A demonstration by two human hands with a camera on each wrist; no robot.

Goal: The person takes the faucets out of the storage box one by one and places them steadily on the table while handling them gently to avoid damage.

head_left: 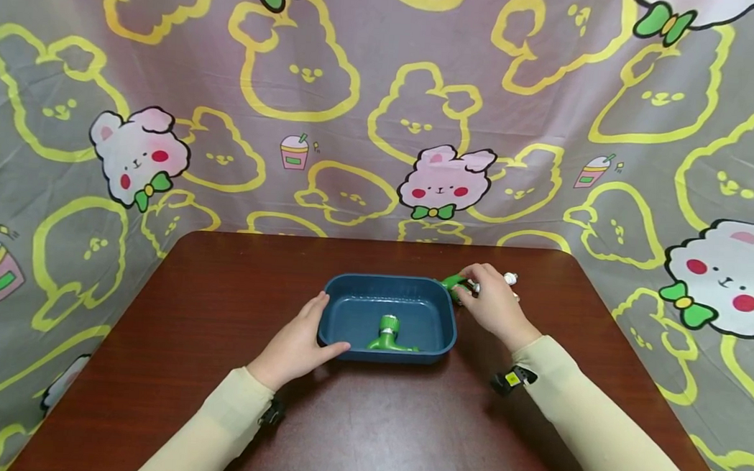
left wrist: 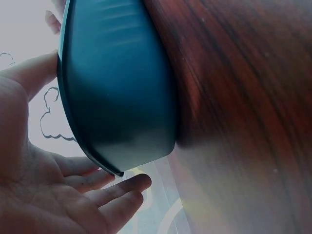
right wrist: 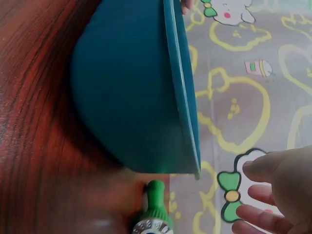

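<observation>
A dark blue rectangular basin point(head_left: 390, 283) stands on the table. My left hand point(head_left: 292, 345) is at its left end, thumb against the front rim and fingers extended along the left side. Inside the basin, near the front wall, is a green fitting point(head_left: 389, 326) with a ribbed cap. Beyond the right end, my right hand point(head_left: 492, 304) hovers over a second green piece point(head_left: 454, 283), which it partly covers. In the right wrist view that green piece point(right wrist: 156, 200) has a ribbed collar and grey dial, and the hand point(right wrist: 278, 195) is apart from it, fingers loosely extended.
Small white parts point(head_left: 510, 278) show just past my right hand. The brown wooden table point(head_left: 218, 290) ends at a patterned cloth point(head_left: 358, 119) hung behind it and on both sides.
</observation>
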